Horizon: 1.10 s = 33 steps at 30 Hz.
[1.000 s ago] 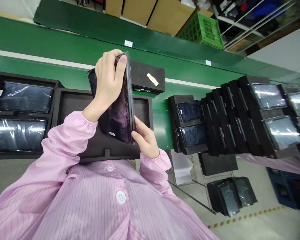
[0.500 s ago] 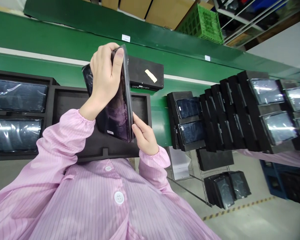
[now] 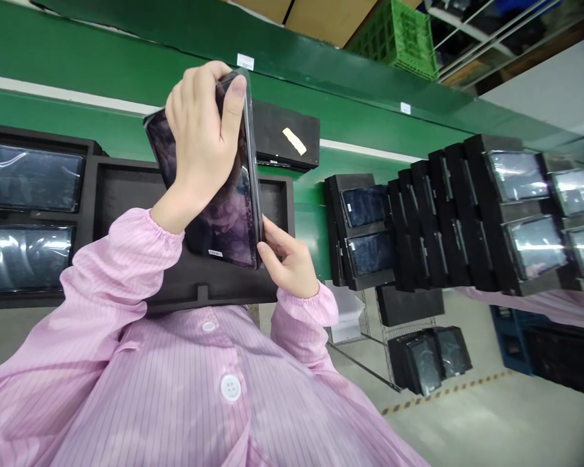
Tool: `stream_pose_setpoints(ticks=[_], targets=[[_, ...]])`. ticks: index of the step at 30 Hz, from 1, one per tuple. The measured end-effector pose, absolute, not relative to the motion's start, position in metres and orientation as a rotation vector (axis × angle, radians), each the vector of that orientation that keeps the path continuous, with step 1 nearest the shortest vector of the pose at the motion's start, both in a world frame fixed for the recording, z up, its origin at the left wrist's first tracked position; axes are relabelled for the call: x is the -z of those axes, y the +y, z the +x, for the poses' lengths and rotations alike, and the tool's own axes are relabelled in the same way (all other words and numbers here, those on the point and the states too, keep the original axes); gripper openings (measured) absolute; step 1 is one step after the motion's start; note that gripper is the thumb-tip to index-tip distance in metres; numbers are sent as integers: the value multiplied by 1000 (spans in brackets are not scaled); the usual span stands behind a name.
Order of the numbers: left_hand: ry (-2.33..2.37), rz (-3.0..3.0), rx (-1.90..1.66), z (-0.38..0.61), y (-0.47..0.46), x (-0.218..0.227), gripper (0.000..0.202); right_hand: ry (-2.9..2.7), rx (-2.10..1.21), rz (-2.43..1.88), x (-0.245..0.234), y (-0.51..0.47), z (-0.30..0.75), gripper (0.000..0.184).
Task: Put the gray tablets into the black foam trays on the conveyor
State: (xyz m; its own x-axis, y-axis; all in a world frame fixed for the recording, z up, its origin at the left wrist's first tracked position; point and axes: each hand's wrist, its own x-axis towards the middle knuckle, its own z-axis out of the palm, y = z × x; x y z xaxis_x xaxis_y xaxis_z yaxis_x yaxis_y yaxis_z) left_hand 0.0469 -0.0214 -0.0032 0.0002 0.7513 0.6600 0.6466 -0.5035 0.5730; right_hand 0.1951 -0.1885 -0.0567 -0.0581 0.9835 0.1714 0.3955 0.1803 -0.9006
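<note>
A dark, glossy flat screen panel [image 3: 228, 224] with a small white label is tilted up in front of me; its edge looks layered, so I cannot tell whether it is a single panel. My left hand [image 3: 202, 130] grips it from above, thumb over the top corner and fingers across its face. At the lower right edge, my right hand [image 3: 288, 258] pinches the panel between thumb and fingers. Beneath both hands lies a black foam tray [image 3: 126, 188] with a raised rim, partly hidden by the panel and my left arm.
Two screens in a black tray [image 3: 85, 168] lie to the left. A black block [image 3: 292, 120] with a yellow tape strip sits behind the panel. Several black trays [image 3: 448, 220] with screens stand in a row on the right. A green crate [image 3: 394, 39] is at the back.
The panel, held in both hands, has turned so that more of its dark face shows. Its upper left corner has shifted left and up. My right hand has moved slightly right.
</note>
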Motion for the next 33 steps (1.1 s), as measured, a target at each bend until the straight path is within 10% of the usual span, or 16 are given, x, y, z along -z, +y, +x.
stream_pose_setpoints(ticks=[14, 33], targets=[[1451, 2164, -1615, 54, -27, 3, 69, -1667, -800, -1375, 32, -181, 203, 22], [1607, 2261, -1346, 58, -8, 14, 73, -1420, -1122, -1475, 29, -188, 198, 37]])
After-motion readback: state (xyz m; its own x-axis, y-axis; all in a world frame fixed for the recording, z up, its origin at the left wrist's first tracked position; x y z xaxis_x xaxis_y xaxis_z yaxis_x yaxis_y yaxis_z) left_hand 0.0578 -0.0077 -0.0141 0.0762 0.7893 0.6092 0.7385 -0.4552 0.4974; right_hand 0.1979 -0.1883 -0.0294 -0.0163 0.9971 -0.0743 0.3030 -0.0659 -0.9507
